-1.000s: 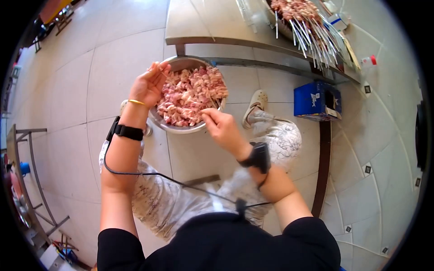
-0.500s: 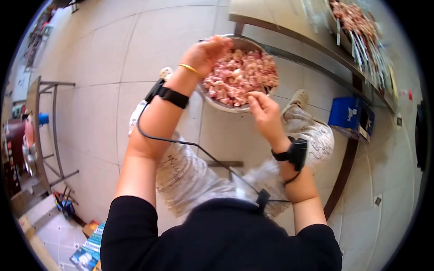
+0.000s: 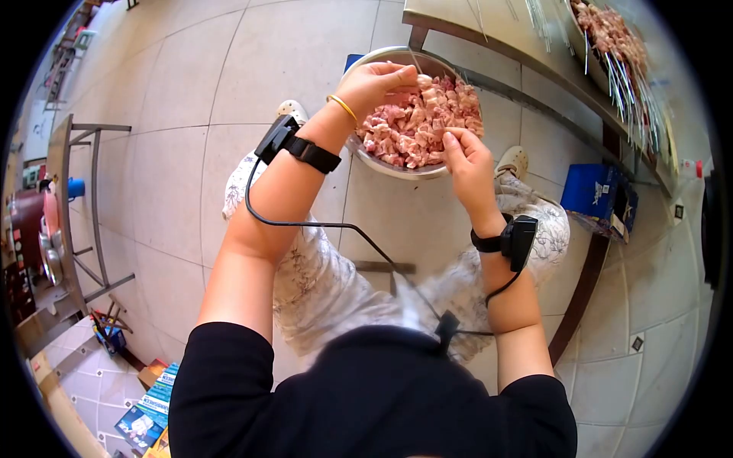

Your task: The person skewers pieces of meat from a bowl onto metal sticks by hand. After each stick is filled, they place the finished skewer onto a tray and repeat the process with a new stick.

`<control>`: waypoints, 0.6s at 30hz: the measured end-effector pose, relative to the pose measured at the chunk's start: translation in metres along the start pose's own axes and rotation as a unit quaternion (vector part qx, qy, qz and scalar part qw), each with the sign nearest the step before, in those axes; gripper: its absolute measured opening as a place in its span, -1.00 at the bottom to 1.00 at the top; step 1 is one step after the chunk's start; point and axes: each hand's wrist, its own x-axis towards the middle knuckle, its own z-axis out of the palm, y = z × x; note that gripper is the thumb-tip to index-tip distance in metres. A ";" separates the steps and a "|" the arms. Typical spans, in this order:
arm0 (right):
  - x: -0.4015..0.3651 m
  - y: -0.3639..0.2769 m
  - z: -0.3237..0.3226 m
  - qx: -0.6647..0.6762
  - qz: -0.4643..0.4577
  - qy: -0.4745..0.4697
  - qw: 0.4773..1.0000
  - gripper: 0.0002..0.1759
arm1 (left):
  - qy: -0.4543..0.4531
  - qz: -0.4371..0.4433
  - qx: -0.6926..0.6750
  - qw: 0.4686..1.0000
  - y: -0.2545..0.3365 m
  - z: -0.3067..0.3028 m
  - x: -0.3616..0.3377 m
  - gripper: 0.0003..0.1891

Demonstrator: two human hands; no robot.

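A round metal bowl (image 3: 388,168) holds a heap of cut raw meat (image 3: 408,141). Above its far left part, my left hand (image 3: 379,85) is closed, its thumb and fingers pinching pale meat on a thin skewer (image 3: 414,58) whose end sticks up past the fingers. My right hand (image 3: 469,164) hangs over the bowl's near right side, with thumb and forefinger pressed together just above the meat. What this pinch holds is too small to make out.
At the upper right, a metal table (image 3: 489,32) bears a container of meat skewers (image 3: 618,46) with their sticks pointing outward. A blue box (image 3: 589,195) stands on the floor below. On the left is a metal-framed table (image 3: 95,206). Black cables run from my wrist straps.
My left hand has turned, and the skewer end now shows above it. My right hand has risen slightly. The whole view has shifted a little to the right.
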 end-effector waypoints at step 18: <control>-0.017 0.001 -0.020 -0.111 -0.030 0.014 0.993 -0.82 | -0.018 0.099 0.772 0.627 -0.052 -0.020 0.021 -0.81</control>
